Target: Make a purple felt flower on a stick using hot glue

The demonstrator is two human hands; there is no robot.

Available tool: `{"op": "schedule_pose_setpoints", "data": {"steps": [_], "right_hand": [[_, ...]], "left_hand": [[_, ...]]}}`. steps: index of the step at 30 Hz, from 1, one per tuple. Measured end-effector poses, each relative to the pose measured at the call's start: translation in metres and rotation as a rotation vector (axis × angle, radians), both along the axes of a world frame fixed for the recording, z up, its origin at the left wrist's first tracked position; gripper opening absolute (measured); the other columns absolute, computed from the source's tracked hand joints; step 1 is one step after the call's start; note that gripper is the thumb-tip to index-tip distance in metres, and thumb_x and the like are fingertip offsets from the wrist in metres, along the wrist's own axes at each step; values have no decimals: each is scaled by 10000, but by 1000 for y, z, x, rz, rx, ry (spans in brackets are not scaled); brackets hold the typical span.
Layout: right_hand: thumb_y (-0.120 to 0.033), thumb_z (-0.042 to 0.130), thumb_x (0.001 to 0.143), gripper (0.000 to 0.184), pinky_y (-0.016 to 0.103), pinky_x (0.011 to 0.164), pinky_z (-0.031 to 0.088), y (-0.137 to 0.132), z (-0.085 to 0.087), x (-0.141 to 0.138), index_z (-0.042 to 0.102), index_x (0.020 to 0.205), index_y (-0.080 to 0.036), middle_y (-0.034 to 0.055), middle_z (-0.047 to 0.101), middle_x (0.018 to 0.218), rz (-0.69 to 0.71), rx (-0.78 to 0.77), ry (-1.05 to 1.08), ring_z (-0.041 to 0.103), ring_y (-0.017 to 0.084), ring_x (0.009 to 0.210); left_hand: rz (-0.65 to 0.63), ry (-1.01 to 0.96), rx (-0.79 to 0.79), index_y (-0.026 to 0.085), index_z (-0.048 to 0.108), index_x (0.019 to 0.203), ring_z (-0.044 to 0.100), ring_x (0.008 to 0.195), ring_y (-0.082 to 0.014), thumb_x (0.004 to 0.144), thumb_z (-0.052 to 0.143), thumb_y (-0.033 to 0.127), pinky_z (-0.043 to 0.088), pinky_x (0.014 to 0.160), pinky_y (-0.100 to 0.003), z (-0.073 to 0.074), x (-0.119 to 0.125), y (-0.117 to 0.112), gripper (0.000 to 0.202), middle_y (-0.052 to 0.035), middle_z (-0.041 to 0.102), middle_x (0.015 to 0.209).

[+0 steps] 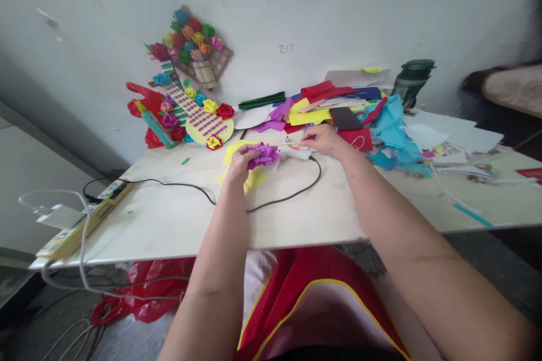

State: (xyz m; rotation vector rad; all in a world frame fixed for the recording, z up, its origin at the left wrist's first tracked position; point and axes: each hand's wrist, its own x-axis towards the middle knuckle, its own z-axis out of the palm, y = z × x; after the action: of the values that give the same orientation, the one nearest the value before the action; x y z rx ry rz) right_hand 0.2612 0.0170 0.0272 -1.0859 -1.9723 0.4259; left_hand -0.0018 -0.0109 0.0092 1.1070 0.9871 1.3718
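Observation:
A purple crepe paper flower (266, 156) is gripped in my left hand (241, 161), its ruffled petals facing right. From the flower a thin wooden stick (289, 144) runs rightward to my right hand (320, 140), whose fingertips pinch its far end. Below the stick lies a white glue gun (295, 153) with a black cord, partly hidden by the flower. Yellow paper (254, 180) rests flat on the table under my left hand.
Coloured paper (305, 113), a dark phone (345, 118) and blue crepe paper (389, 124) crowd the back. Paper-flower crafts (209, 124) and a green glue bottle (156, 128) stand at left. A power strip (84, 223) lies along the left edge; a dark bottle (412, 83) stands at back right.

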Motion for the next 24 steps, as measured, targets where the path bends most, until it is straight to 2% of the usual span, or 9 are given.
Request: {"op": "schedule_pose_setpoints", "data": {"steps": [10,13,15,20,24], "right_hand": [[-446,756,600,312,261,518,350,-5,11,8,649,613,-153,1,598,564,-72,-242,14,464,103,526],[-463,723,653,324,264,519,342,-11,14,-4,627,605,-157,0,580,555,-108,-284,82,428,90,505],[-484,691,685,370,270,529,341,-16,15,-15,601,535,-158,-2,538,524,-113,-291,99,404,86,498],[-535,640,713,420,272,537,335,-24,14,-40,627,525,-160,-13,475,453,-64,-317,127,407,103,496],[-393,630,700,292,259,564,347,-24,10,-53,615,535,-153,12,567,513,-64,-364,129,488,117,557]], "left_hand": [[32,-63,21,153,619,750,650,604,-184,490,803,230,526,625,-333,-3,0,4,328,-27,668,672],[54,-109,-4,158,616,769,651,618,-184,485,799,225,535,639,-349,-2,3,3,345,-24,672,689],[60,-134,-13,163,613,783,652,630,-182,489,791,223,537,641,-348,-2,7,3,349,-23,680,705],[55,-136,2,158,618,786,642,618,-170,489,789,244,526,622,-326,-5,18,4,353,-25,687,714],[57,-149,37,154,628,773,635,628,-155,471,796,233,518,649,-309,-9,30,4,355,-20,683,717]]}}
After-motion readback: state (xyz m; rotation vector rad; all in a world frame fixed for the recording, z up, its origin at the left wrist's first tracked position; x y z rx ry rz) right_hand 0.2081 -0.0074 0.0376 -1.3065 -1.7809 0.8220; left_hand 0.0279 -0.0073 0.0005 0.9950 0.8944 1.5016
